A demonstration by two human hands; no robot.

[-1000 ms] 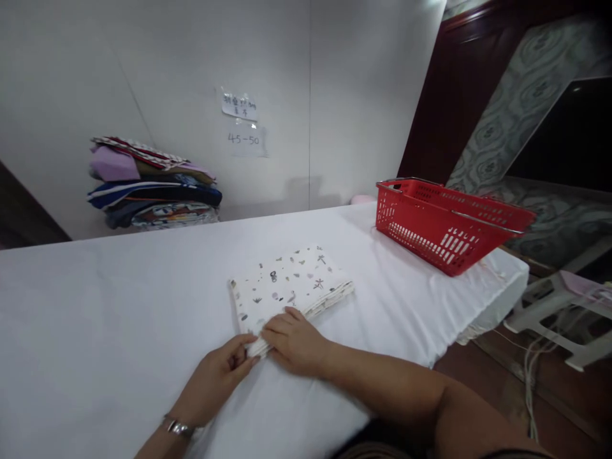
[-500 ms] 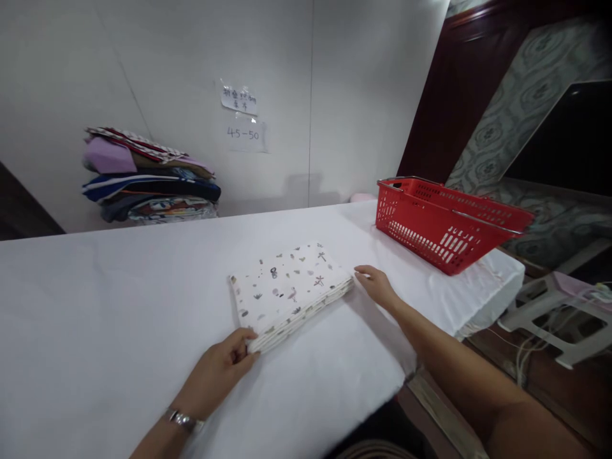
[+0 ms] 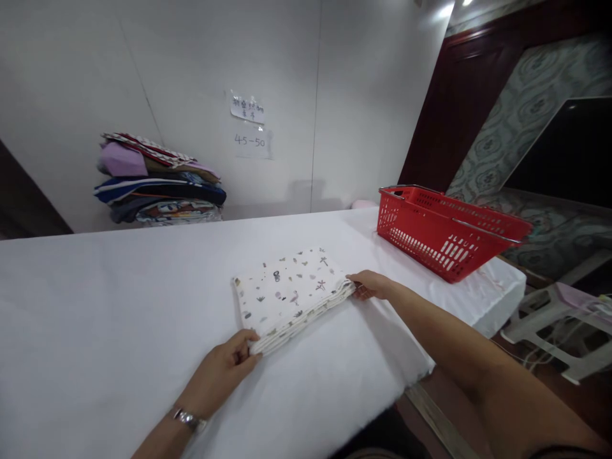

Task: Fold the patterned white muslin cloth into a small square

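A folded white cloth (image 3: 291, 290) with small printed plants and birds lies on the white-covered table (image 3: 143, 299), its layered edge facing me. My left hand (image 3: 229, 360) pinches the near left corner between thumb and fingers; a metal watch (image 3: 189, 419) is on that wrist. At the right corner, my right hand (image 3: 370, 285) grips the layers, thumb on top and fingers partly hidden beneath. The cloth's right end is slightly raised and bent where I hold it.
A red plastic basket (image 3: 444, 236) with metal handles stands at the table's right end. Folded fabrics (image 3: 160, 182) are stacked against the wall at the back left. Two paper signs (image 3: 252, 139) hang on the wall. A white stool (image 3: 549, 325) stands beyond the table's right edge.
My right hand has moved onto the cloth's right corner and closed on it, lifting that edge slightly. My left hand keeps its pinch. The view has shifted a little.
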